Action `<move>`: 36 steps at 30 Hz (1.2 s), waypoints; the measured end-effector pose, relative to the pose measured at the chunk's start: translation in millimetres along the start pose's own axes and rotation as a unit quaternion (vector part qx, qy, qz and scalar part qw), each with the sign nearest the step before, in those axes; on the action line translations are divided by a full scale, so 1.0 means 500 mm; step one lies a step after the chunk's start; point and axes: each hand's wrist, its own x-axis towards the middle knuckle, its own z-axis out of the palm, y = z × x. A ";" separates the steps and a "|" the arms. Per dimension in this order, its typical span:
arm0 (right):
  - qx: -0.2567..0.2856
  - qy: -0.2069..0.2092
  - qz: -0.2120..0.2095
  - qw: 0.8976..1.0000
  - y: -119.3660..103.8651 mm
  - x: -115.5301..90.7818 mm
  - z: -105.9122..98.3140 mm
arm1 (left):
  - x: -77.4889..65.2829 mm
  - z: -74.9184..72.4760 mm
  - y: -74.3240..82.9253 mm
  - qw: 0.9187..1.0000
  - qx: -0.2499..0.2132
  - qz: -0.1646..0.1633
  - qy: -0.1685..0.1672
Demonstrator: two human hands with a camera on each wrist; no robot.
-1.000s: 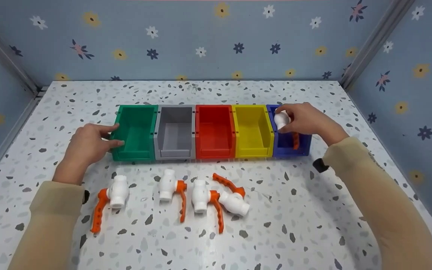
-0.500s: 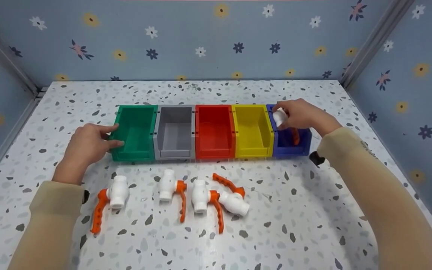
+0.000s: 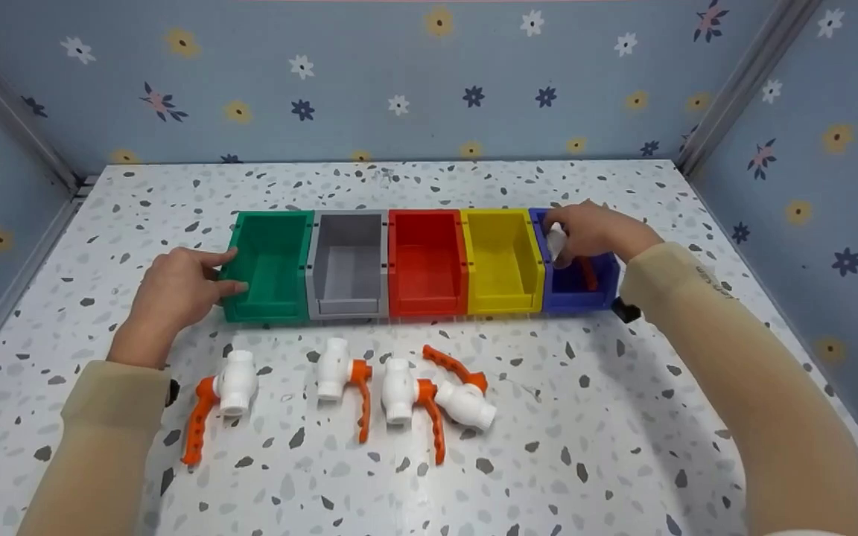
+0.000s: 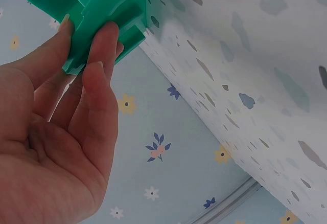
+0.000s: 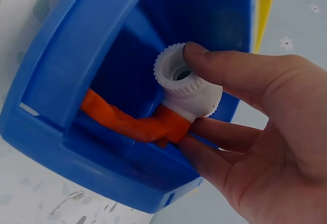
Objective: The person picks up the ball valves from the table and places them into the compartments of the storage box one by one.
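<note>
My right hand [image 3: 594, 229] grips a white ball valve [image 5: 196, 93] by its body, thumb on the ribbed end and fingers around the far side. The valve's orange lever [image 5: 127, 124] points down into the blue bin [image 5: 112, 183], and the valve sits within that bin's walls. At the row's other end my left hand [image 3: 179, 286] pinches the side wall of the green bin [image 3: 269, 260] between thumb and fingers; the left wrist view shows the fingertips [image 4: 104, 37] on its edge.
Grey [image 3: 349, 260], red [image 3: 427, 260] and yellow [image 3: 502, 257] bins stand joined between the green and blue ones. Several more white valves with orange levers, among them a left one [image 3: 237, 383] and a tilted right one [image 3: 466, 406], lie on the speckled table [image 3: 548, 476] in front. Flowered panels enclose it.
My right hand has lowered the ball valve deeper into the blue bin, and its forearm has shifted slightly left. My left hand stays on the green bin.
</note>
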 end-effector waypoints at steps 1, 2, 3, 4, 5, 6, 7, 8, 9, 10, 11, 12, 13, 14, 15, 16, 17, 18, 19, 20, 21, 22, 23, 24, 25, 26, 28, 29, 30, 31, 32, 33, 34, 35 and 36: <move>-0.004 -0.002 0.001 1.000 -0.001 0.002 0.002 | 0.000 0.000 0.000 1.000 -0.001 0.000 0.000; -0.008 -0.003 0.001 1.000 -0.001 0.004 0.004 | 0.000 0.000 0.000 1.000 0.000 0.000 0.001; -0.011 -0.004 0.001 1.000 0.000 0.007 0.006 | -0.001 0.000 0.000 1.000 0.000 0.001 0.002; -0.015 -0.005 0.000 1.000 0.000 0.008 0.007 | -0.001 0.000 0.001 1.000 0.000 0.001 0.002; -0.018 -0.006 0.000 1.000 0.001 0.011 0.009 | -0.001 0.000 0.001 1.000 0.000 0.001 0.002; -0.022 -0.007 0.001 1.000 0.002 0.013 0.010 | -0.001 0.000 0.002 1.000 0.000 0.001 0.003; -0.022 -0.010 0.004 1.000 0.002 0.014 0.012 | -0.001 0.000 0.002 1.000 -0.001 0.000 0.002; -0.022 -0.013 0.006 1.000 0.004 0.017 0.014 | -0.002 0.000 0.002 1.000 -0.001 -0.001 0.001; -0.020 -0.014 0.010 1.000 0.004 0.017 0.015 | -0.001 -0.001 0.002 1.000 -0.002 -0.001 0.000; -0.018 -0.015 0.015 1.000 0.004 0.018 0.015 | -0.002 -0.001 0.002 1.000 -0.002 -0.002 0.000; -0.017 -0.017 0.019 1.000 0.004 0.018 0.016 | -0.002 -0.001 0.002 1.000 -0.003 -0.003 -0.001; -0.015 -0.018 0.021 1.000 0.005 0.018 0.017 | -0.002 -0.001 0.002 1.000 -0.003 -0.004 -0.001; -0.014 -0.018 0.022 0.999 0.005 0.019 0.017 | -0.002 -0.001 0.002 1.000 -0.003 -0.003 -0.001; -0.016 -0.017 0.023 0.999 0.005 0.019 0.017 | -0.002 -0.001 0.002 1.000 -0.003 -0.001 -0.001; -0.016 -0.017 0.025 0.999 0.005 0.018 0.017 | -0.003 -0.002 0.002 1.000 -0.002 0.000 0.000; -0.016 -0.017 0.025 0.999 0.005 0.018 0.017 | -0.003 -0.001 0.002 1.000 -0.002 0.001 0.001; -0.017 -0.018 0.026 0.999 0.005 0.018 0.017 | -0.004 -0.001 0.001 1.000 -0.002 0.003 0.001; -0.019 -0.018 0.024 0.999 0.004 0.017 0.016 | -0.004 -0.001 0.001 1.000 -0.002 0.004 0.002; -0.022 -0.018 0.023 0.999 0.003 0.017 0.016 | -0.004 -0.001 0.000 1.000 -0.001 0.006 0.002; -0.023 -0.017 0.023 0.999 0.003 0.016 0.015 | -0.004 -0.001 0.000 1.000 -0.003 0.005 0.002; -0.025 -0.018 0.021 0.999 0.003 0.016 0.014 | -0.004 0.000 0.000 1.000 -0.004 0.004 0.001; -0.026 -0.017 0.018 0.999 0.002 0.015 0.013 | -0.004 0.000 -0.001 1.000 -0.005 0.003 0.001; -0.029 -0.017 0.015 0.999 0.002 0.016 0.012 | -0.004 0.000 -0.001 1.000 -0.005 0.002 0.001; -0.031 -0.016 0.013 0.999 0.002 0.016 0.011 | -0.004 0.001 -0.001 1.000 -0.007 0.001 0.000; -0.031 -0.017 0.013 0.999 0.001 0.015 0.010 | -0.004 0.001 -0.001 1.000 -0.007 0.000 -0.001; -0.031 -0.018 0.013 0.999 0.001 0.015 0.009 | -0.004 0.001 -0.001 1.000 -0.006 -0.001 -0.001; -0.027 -0.021 0.017 0.999 0.000 0.012 0.007 | -0.004 0.001 -0.002 1.000 -0.006 -0.001 -0.001; -0.025 -0.022 0.019 0.999 0.000 0.010 0.005 | -0.004 0.001 -0.002 1.000 -0.006 -0.001 -0.001; -0.022 -0.022 0.019 0.999 0.000 0.008 0.003 | -0.004 0.001 -0.001 1.000 -0.006 -0.001 -0.001; -0.020 -0.021 0.019 0.999 0.001 0.006 0.002 | -0.003 0.001 -0.001 1.000 -0.006 -0.001 -0.001; -0.018 -0.021 0.017 0.999 0.001 0.004 0.001 | -0.003 0.001 -0.001 1.000 -0.006 0.000 -0.001; -0.017 -0.020 0.016 1.000 0.002 0.002 -0.001 | -0.003 0.000 0.000 1.000 -0.006 0.000 -0.001; -0.017 -0.017 0.015 1.000 0.003 0.001 -0.002 | -0.003 0.000 0.000 1.000 -0.007 0.000 -0.001; -0.017 -0.014 0.010 1.000 0.005 0.001 -0.003 | -0.003 -0.001 0.001 1.000 -0.008 -0.001 -0.001; -0.019 -0.011 0.006 1.000 0.007 -0.001 -0.005 | -0.003 -0.001 0.001 1.000 -0.009 -0.002 -0.002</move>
